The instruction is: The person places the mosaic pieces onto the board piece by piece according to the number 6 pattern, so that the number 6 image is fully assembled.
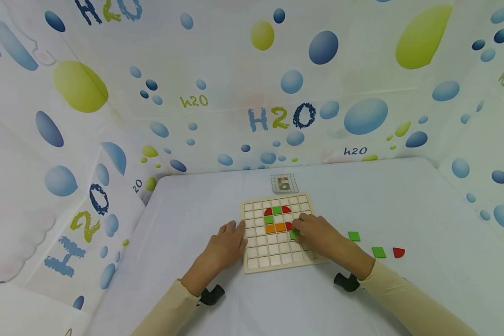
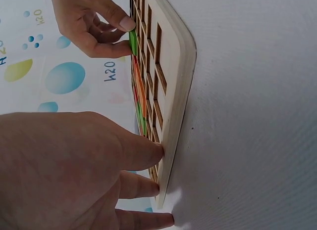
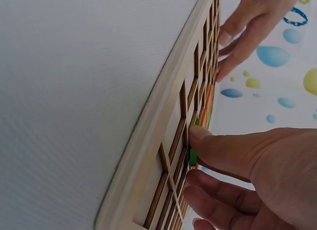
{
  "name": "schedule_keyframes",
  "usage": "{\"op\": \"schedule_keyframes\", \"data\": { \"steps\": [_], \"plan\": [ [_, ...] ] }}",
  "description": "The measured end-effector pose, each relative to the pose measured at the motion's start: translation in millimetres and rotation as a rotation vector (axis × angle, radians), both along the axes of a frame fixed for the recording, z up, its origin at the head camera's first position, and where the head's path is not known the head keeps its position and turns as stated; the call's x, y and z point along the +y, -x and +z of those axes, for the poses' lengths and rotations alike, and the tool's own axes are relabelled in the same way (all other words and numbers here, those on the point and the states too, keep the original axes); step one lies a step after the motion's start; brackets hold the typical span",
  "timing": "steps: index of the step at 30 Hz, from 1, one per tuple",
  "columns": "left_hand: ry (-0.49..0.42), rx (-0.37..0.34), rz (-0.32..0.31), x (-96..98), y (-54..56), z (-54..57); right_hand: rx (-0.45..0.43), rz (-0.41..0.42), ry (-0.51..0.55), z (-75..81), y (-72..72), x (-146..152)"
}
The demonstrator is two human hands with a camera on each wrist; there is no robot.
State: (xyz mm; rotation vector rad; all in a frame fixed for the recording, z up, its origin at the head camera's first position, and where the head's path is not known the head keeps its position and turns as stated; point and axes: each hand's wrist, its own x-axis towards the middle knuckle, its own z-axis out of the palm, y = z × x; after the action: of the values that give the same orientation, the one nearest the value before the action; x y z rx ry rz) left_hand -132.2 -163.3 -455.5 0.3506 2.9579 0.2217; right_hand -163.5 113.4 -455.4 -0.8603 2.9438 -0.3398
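Observation:
A wooden grid board (image 1: 252, 265) lies on the white table. My right hand (image 1: 319, 237) pinches a green square tile (image 1: 294, 234) between thumb and fingers, low over a cell just below a red quarter-round tile (image 1: 289, 226). In the right wrist view the thumb presses on the green tile (image 3: 193, 157). My left hand (image 1: 227, 245) touches the board's left edge, with fingertips (image 2: 157, 153) along the rim. Set in the grid are two orange squares (image 1: 275, 227), two green squares (image 1: 273, 214) and two red quarter-rounds (image 1: 286, 209) higher up.
Right of the board lie a loose green square (image 1: 354, 236), another green square (image 1: 379, 252) and a red quarter-round (image 1: 398, 252). A small pattern card (image 1: 283, 183) sits behind the board. A patterned curtain (image 1: 218, 107) rises behind the table.

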Motion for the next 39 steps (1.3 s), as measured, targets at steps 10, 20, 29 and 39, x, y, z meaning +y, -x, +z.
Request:
{"op": "schedule_keyframes", "data": {
  "steps": [10,20,29,39],
  "plan": [
    [-0.001,-0.011,0.008,-0.1,0.9,-0.5,0.026,0.014,-0.003,-1.9,-1.5,-0.4],
    [-0.003,-0.019,0.013,0.4,0.5,-0.1,0.036,0.020,0.017,-3.4,-2.7,-1.3],
    [0.012,-0.021,0.013,1.1,-0.2,2.0,0.031,0.016,0.018,-1.8,-4.2,-4.1],
    [0.010,-0.020,0.011,0.3,0.9,1.0,0.029,0.024,-0.004,-1.8,-2.0,-5.6]
  ]
}}
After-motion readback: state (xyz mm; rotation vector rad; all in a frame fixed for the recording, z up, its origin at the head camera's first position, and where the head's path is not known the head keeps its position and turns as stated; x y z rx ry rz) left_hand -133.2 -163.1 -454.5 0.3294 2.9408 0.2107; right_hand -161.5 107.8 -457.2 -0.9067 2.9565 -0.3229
